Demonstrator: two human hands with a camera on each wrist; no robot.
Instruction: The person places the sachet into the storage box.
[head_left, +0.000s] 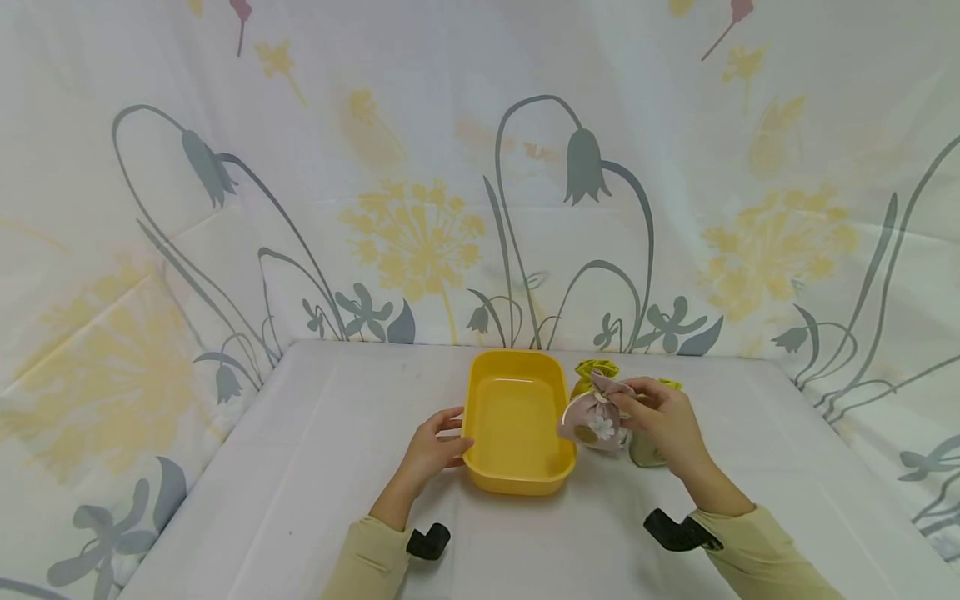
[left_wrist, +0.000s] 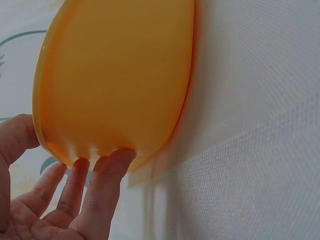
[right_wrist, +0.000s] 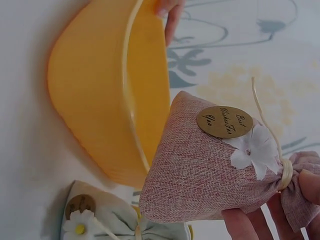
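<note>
A yellow plastic tub stands on the white table. My left hand holds its left side, thumb over the rim and fingertips against the outer wall. By its gathered neck, my right hand pinches a pink fabric sachet, raised beside the tub's right rim. The sachet carries a white cloth flower, a round brown label and a cream cord tied round the neck. Below it in the right wrist view lies a pale green sachet with a white flower, partly hidden by my right hand in the head view.
Behind the pink sachet is a yellow-green sachet, mostly covered. A floral cloth hangs along the back of the white table and on both sides. Black straps with wrist cameras sit on both sleeves.
</note>
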